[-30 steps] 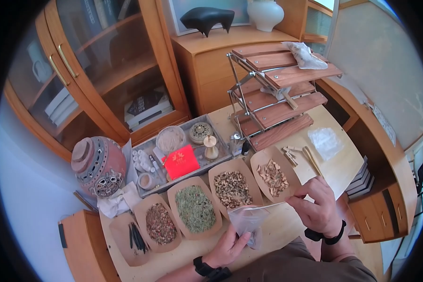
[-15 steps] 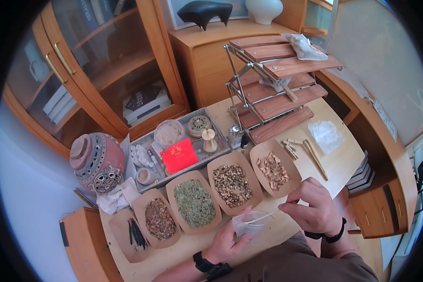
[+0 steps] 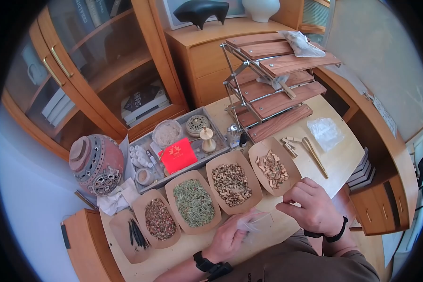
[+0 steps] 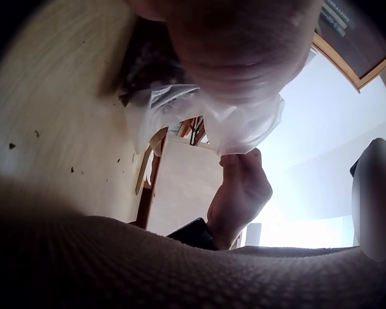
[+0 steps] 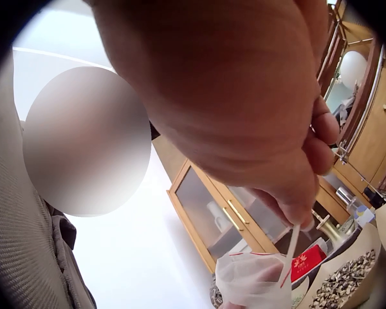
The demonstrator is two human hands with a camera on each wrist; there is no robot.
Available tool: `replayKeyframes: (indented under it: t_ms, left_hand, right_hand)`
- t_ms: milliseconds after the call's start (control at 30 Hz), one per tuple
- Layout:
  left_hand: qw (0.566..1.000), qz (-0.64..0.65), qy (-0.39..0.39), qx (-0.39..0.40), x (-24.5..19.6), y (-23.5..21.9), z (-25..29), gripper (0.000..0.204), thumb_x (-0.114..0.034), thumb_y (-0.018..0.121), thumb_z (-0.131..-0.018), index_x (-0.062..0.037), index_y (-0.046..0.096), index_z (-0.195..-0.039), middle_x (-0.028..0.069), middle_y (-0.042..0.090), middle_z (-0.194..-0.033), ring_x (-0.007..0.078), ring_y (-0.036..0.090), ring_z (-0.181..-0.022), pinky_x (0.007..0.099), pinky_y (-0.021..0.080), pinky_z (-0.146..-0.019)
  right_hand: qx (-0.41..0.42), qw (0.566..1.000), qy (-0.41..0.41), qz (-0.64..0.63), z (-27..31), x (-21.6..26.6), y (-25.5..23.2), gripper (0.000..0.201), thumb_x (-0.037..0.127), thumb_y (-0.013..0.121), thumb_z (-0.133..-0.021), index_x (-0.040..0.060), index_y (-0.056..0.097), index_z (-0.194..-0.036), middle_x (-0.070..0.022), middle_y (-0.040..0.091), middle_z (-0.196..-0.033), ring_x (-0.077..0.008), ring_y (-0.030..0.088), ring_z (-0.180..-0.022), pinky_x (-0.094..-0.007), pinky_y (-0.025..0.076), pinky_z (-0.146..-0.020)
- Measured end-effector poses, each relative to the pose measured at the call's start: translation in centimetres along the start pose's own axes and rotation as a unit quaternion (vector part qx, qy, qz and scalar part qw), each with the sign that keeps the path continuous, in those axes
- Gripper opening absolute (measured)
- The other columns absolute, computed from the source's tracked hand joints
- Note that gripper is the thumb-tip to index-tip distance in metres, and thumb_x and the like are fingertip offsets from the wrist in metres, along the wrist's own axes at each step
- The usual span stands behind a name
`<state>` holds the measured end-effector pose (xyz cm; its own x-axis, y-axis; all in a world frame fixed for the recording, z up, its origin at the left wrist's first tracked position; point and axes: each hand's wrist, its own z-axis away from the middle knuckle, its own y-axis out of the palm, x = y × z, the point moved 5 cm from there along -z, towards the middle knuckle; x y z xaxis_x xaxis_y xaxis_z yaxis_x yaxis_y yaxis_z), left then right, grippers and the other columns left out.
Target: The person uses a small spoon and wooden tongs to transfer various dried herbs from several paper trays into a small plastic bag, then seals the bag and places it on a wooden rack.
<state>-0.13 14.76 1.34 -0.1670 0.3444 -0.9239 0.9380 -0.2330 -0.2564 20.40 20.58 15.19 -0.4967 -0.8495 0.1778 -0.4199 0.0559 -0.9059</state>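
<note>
Low over the table's front edge, my left hand [image 3: 224,242] grips a small translucent plastic bag [image 3: 250,222] between thumb and fingers. My right hand [image 3: 315,209], to the right of it, has curled fingers. In the right wrist view its thumb and fingertip pinch a thin white strip [image 5: 291,254] that runs down to the mouth of the bag, where a red line shows. What lies inside the bag is hidden. Closest to the hands are a paper tray of wood chips [image 3: 272,171] and a paper tray of chopped brown pieces [image 3: 230,183].
Further left stand trays of green herb [image 3: 192,204], reddish bits [image 3: 160,220] and dark sticks [image 3: 136,235]. Behind them is a grey tray [image 3: 211,122] with a red packet [image 3: 177,155]. A slatted wooden rack [image 3: 291,98], brass tweezers [image 3: 315,157] and another clear bag [image 3: 325,134] lie right.
My left hand has tilted the bag, so its mouth now faces more towards the right hand. The right hand has shifted slightly left, keeping its pinch. The view has moved a little.
</note>
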Motion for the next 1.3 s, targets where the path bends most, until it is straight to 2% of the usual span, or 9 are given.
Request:
replayKeyframes:
  t_ms: [233,400,567,667,800,900,967,1100,1300]
  left_hand:
    - [0.997,0.049,-0.066,0.008,-0.3,0.0,0.1,0.044,-0.017,0.047,-0.115,-0.0053,0.051,-0.157,0.0177,0.067,-0.143,0.0314,0.067,-0.128,0.0392,0.051,-0.108]
    - [0.996,0.052,-0.074,0.005,0.4,0.0,0.3,0.045,-0.019,0.049,-0.115,-0.0067,0.049,-0.158,0.0173,0.069,-0.138,0.0292,0.07,-0.125,0.0383,0.053,-0.105]
    - [0.992,0.061,-0.107,-0.002,1.3,0.5,0.6,0.061,-0.022,0.072,-0.104,-0.0098,0.047,-0.159,0.0142,0.074,-0.128,0.0256,0.076,-0.108,0.0351,0.059,-0.091]
    - [0.99,0.059,-0.125,0.005,1.1,0.6,0.6,0.06,-0.014,0.078,-0.099,-0.001,0.051,-0.152,0.0131,0.068,-0.142,0.0206,0.066,-0.128,0.0362,0.052,-0.109]
    - [0.99,0.06,-0.129,0.015,0.5,0.5,0.0,0.064,-0.016,0.084,-0.094,-0.0028,0.054,-0.149,0.012,0.068,-0.141,0.0179,0.068,-0.123,0.0355,0.054,-0.105]
    - [0.986,0.013,-0.162,0.032,0.9,0.7,0.3,0.062,-0.017,0.085,-0.093,-0.0047,0.058,-0.148,0.0092,0.073,-0.13,0.0159,0.071,-0.109,0.0339,0.058,-0.095]
    - [0.988,-0.014,-0.15,0.033,1.4,0.9,0.6,0.058,-0.025,0.086,-0.092,-0.0081,0.063,-0.142,0.0093,0.078,-0.102,0.0232,0.075,-0.083,0.0369,0.06,-0.077]
    - [0.985,-0.044,-0.158,0.047,0.8,0.7,0.7,0.054,-0.023,0.084,-0.093,-0.0078,0.064,-0.141,0.0082,0.078,-0.107,0.0192,0.075,-0.087,0.0349,0.059,-0.08]
    - [0.985,0.104,-0.139,0.003,1.8,0.8,0.8,0.053,-0.01,0.083,-0.095,-0.0019,0.061,-0.143,0.002,0.072,-0.119,0.0087,0.067,-0.099,0.0296,0.058,-0.086]
  right_hand:
    - [0.116,0.993,0.007,-0.006,0.8,-0.6,0.5,0.02,0.014,0.07,-0.079,0.0066,0.074,-0.096,-0.004,0.058,-0.095,-0.0228,0.063,-0.091,-0.0356,0.05,-0.078]
    - [-0.025,0.998,0.056,-0.011,0.4,-1.0,-0.6,0.017,0.006,0.079,-0.073,0.0073,0.078,-0.09,-0.0037,0.063,-0.09,-0.0238,0.065,-0.08,-0.0365,0.053,-0.07]
    - [-0.041,0.997,0.058,-0.026,0.1,-1.0,-0.4,0.016,0.006,0.076,-0.075,0.0067,0.076,-0.091,-0.0044,0.063,-0.091,-0.0248,0.065,-0.082,-0.0373,0.054,-0.072]
    - [-0.037,0.997,0.06,-0.035,0.1,-1.0,-0.1,0.017,0.007,0.073,-0.078,0.0065,0.075,-0.094,-0.0049,0.063,-0.093,-0.0253,0.065,-0.084,-0.0378,0.054,-0.074]
    - [-0.048,0.997,0.052,-0.044,-0.2,-1.0,0.7,0.019,0.005,0.077,-0.076,0.0071,0.076,-0.094,-0.0047,0.065,-0.093,-0.0246,0.067,-0.082,-0.037,0.054,-0.071]
    - [-0.039,0.997,0.058,-0.017,-0.5,-1.0,1.4,0.017,0.007,0.076,-0.078,0.0079,0.075,-0.095,-0.0047,0.066,-0.094,-0.0247,0.067,-0.083,-0.0372,0.053,-0.072]
    - [-0.038,0.998,0.054,-0.016,-0.5,-1.3,1.5,0.019,0.009,0.072,-0.08,0.0078,0.075,-0.099,-0.0052,0.065,-0.095,-0.0252,0.066,-0.085,-0.0373,0.053,-0.075]
    - [-0.045,0.997,0.063,-0.01,-0.4,-2.1,1.6,0.02,0.011,0.069,-0.082,0.0076,0.074,-0.101,-0.0062,0.064,-0.096,-0.0263,0.066,-0.087,-0.0383,0.053,-0.078]
    - [-0.033,0.996,0.071,-0.045,0.0,-2.5,2.3,0.016,0.008,0.07,-0.081,0.0069,0.074,-0.096,-0.0068,0.065,-0.097,-0.0277,0.067,-0.088,-0.0394,0.055,-0.077]
